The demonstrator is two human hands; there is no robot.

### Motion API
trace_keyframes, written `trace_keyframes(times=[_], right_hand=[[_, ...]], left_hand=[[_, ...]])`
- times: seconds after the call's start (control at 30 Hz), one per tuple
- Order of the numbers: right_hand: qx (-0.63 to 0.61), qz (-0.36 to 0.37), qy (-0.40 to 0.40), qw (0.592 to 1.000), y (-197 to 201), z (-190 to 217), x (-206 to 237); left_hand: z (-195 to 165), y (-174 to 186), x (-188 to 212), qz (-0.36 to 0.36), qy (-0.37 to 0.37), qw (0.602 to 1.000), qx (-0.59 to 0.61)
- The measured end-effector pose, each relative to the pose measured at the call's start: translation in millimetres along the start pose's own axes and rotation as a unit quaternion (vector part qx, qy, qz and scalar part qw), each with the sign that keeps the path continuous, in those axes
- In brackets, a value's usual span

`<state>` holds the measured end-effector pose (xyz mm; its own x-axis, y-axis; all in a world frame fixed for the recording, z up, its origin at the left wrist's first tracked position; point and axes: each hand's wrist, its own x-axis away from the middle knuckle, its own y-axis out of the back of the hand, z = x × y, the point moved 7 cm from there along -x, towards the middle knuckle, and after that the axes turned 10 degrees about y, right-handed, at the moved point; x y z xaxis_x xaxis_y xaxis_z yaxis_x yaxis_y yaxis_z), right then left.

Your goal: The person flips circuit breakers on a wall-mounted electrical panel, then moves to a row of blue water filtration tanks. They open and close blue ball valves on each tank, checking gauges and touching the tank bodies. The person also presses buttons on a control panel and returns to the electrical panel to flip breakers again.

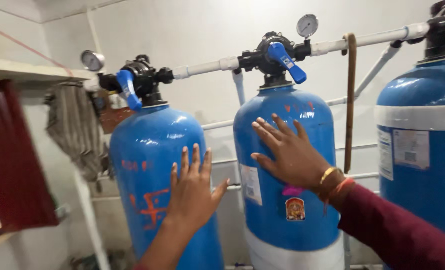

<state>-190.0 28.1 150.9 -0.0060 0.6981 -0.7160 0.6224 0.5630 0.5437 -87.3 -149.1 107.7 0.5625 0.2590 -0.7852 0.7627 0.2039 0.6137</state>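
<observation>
Three tall blue filter tanks stand in a row against a white wall. My left hand (193, 187) is flat, fingers apart, against the front of the left tank (145, 145), which bears orange painted marks. My right hand (288, 152), with bangles and red thread at the wrist and a maroon sleeve, rests open on the middle tank (282, 220), above a small picture sticker. Neither hand holds anything. Each tank is topped by a black valve head with a blue lever: one on the left (128, 89), one in the middle (286, 61).
White pipes (205, 67) link the valve heads; round pressure gauges (307, 25) sit above. The right tank (422, 160) has a white band and labels. A brown strap (351, 100) hangs from the pipe. A dark red shutter (12, 160) and hanging cloth (77, 130) are at left.
</observation>
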Motion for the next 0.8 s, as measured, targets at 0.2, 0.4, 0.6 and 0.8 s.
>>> trace_keyframes(times=[0.2,0.4,0.6,0.8], right_hand=[[0.104,-0.051,-0.037,0.993,-17,-65,-53],[0.172,-0.088,-0.056,0.980,-11,-136,-85],[0.165,-0.085,-0.013,0.983,-21,-174,-89],[0.105,-0.004,-0.083,0.991,-42,-211,-101]], left_hand=[[-6,-49,-74,0.024,-0.070,0.993,0.086],[-22,-62,-118,-0.001,-0.111,0.986,0.123],[-40,-68,-136,-0.044,-0.118,0.984,0.126],[-71,-76,-158,-0.038,-0.098,0.989,0.104]])
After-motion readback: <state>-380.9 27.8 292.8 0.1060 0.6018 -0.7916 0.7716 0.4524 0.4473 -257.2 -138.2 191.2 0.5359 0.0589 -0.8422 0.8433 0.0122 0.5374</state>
